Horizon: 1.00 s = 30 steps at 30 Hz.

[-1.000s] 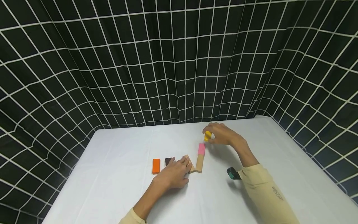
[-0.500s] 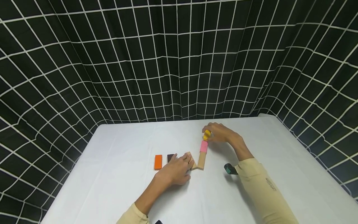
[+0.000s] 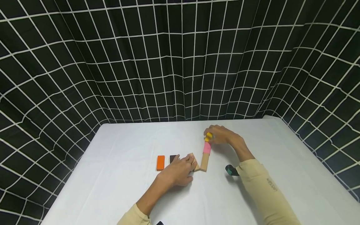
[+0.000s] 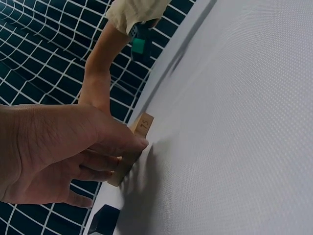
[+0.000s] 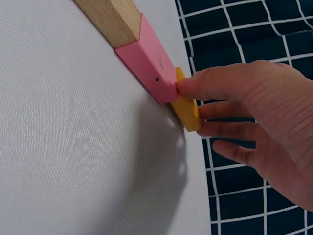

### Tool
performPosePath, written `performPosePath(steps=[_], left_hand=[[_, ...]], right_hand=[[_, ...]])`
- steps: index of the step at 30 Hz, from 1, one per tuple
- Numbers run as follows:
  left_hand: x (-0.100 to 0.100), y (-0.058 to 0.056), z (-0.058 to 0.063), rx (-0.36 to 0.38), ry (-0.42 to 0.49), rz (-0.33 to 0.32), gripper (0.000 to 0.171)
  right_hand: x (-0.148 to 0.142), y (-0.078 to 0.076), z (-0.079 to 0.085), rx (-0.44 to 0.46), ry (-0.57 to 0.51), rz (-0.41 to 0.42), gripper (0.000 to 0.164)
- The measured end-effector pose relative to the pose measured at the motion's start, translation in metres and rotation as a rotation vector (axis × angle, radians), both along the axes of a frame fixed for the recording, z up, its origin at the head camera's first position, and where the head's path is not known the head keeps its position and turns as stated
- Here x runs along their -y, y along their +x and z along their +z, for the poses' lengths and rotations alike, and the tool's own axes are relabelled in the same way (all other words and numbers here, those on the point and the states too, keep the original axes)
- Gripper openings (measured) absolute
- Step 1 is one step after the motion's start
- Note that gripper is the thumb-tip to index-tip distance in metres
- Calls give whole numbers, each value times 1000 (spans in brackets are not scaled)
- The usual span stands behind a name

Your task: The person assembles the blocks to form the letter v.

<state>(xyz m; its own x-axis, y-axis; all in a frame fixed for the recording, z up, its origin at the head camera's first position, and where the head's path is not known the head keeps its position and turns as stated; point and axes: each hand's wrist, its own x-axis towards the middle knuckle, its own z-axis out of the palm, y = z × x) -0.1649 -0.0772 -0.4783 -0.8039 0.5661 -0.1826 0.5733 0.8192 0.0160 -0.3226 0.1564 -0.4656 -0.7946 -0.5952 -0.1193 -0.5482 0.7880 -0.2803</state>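
In the head view my right hand pinches a yellow block at the far end of a pink block. The right wrist view has the yellow block set crosswise against the pink block's end, thumb on its near side. A plain wooden block continues the pink one toward me. My left hand holds another wooden block standing at an angle to it, their near ends meeting. In the left wrist view, thumb and fingers lie around this wooden block, marked with a number.
An orange block lies left of my left hand. Beside it a dark block is partly covered by the fingers. White cloth covers the table, and a black curtain with a white grid surrounds its back and sides.
My right hand has brought the yellow block down toward me, from a small gap to the pink block's far end. The left hand keeps its place; the head view has shifted slightly.
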Motion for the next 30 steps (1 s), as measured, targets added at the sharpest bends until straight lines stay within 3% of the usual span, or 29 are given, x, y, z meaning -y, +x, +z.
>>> performPosePath(steps=[9,18,30], left_hand=[[1,0,-1,-14,2,-7,60],[0,0,1,-3,-7,-4,61],[0,1,2,4,-12,-3,62]], right_hand=[[3,4,-1,-35,24,10,30],[2,11,-1,-86,-10,76,22],[-3,19,-1,-72,3,45,28]])
